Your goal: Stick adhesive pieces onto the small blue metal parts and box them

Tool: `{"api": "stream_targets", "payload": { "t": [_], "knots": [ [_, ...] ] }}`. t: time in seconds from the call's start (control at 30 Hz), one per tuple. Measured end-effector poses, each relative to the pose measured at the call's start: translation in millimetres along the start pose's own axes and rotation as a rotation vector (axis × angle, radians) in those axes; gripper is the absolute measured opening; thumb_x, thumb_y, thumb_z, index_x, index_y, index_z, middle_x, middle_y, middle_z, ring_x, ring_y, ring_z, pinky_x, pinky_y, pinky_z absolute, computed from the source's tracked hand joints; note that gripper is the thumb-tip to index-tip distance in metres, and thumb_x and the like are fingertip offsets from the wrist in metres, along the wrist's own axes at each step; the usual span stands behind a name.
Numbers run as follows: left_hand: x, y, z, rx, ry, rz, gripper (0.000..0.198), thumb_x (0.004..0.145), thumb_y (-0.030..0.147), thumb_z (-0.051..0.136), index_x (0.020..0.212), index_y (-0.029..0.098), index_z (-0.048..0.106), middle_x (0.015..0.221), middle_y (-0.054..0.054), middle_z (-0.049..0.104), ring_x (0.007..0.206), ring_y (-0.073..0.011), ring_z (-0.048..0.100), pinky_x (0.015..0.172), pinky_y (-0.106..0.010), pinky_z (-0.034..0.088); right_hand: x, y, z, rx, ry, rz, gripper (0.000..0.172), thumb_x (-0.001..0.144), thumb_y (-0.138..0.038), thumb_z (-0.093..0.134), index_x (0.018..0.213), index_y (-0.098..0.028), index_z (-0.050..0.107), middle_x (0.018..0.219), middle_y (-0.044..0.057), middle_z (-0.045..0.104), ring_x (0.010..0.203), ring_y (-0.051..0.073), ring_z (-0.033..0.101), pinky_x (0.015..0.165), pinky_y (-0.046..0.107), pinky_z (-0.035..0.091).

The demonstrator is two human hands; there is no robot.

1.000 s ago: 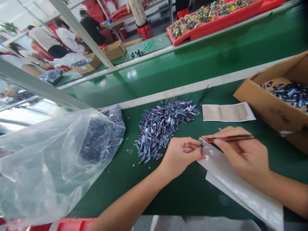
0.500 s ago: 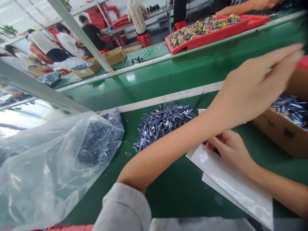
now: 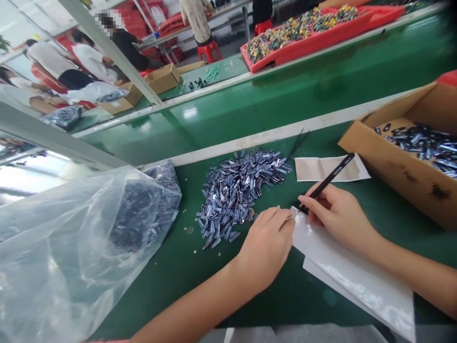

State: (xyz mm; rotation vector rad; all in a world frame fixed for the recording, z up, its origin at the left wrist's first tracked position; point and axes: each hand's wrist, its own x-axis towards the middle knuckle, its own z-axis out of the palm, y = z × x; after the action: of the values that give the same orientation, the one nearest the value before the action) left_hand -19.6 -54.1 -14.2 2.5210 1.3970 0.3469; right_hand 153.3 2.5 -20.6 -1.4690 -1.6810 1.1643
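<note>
Moved: my left hand (image 3: pixel 266 252) has come back from over the shiny pile, and both my hands are at the white sheet (image 3: pixel 352 267) now. My arm no longer hides the box.

Clear bag: the clear plastic bag (image 3: pixel 71 252) lies at the far left, puffed up and crinkly, with dark bits inside.

Pile: the shiny blue-gray pieces (image 3: pixel 232 200) sit in a heap on the green belt (image 3: pixel 285 300), just beside my left hand.

Left hand: the fingers lie close together and point to the right. Their tips are at the edge of the white sheet. I cannot tell if they pinch a tiny thing.

White sheet: it lies flat on the belt under my hands, with a second sheet (image 3: pixel 323 276) poking out below it.

Tan paper: a tan paper strip (image 3: pixel 330 169) lies flat on the belt, past the top of the white sheet.

Right hand: my right hand (image 3: pixel 341 216) pinches the black tweezers (image 3: pixel 330 178) like a pencil. Their tips point down near the corner of the white sheet.

Box: the brown cardboard box (image 3: pixel 410 197) sits at the far right, with more shiny pieces (image 3: pixel 417 145) inside.
</note>
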Motion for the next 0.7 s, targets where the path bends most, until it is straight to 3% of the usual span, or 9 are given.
{"api": "stream_targets", "payload": {
  "t": [0.3,0.53,0.7],
  "knots": [
    [-1.7,0.2,-0.4,0.003,0.078,-0.009,0.021,0.089,0.011,0.043,0.103,0.014,0.059,0.108,-0.007,0.061,0.102,-0.0189,0.055,0.092,-0.034,0.047,-0.3,-2.8,-2.0,0.023,0.023,-0.018,0.021,0.085,-0.036,0.058,0.073,-0.02,0.055,0.043,-0.004,0.054,0.039,0.013,0.049,0.043,0.026,0.037],
    [-20.4,-19.7,-27.6,0.089,0.196,-0.415,0.009,0.086,0.02,0.054,0.079,0.014,0.057,0.08,-0.005,0.059,0.079,-0.0193,0.054,0.075,-0.037,0.047,-1.8,-3.9,-3.2,0.049,0.007,0.018,0.024,0.086,-0.039,0.058,0.071,-0.021,0.055,0.044,-0.004,0.054,0.039,0.012,0.049,0.041,0.025,0.036],
    [-25.9,-19.9,-28.8,0.079,0.092,-0.463,0.006,0.086,0.016,0.054,0.08,0.015,0.057,0.083,-0.005,0.059,0.082,-0.0198,0.054,0.076,-0.038,0.046,-2.7,-3.5,-3.7,0.042,0.0,0.02,0.023,0.086,-0.039,0.058,0.072,-0.021,0.055,0.044,-0.004,0.054,0.039,0.013,0.05,0.041,0.025,0.036]
  ]
}}
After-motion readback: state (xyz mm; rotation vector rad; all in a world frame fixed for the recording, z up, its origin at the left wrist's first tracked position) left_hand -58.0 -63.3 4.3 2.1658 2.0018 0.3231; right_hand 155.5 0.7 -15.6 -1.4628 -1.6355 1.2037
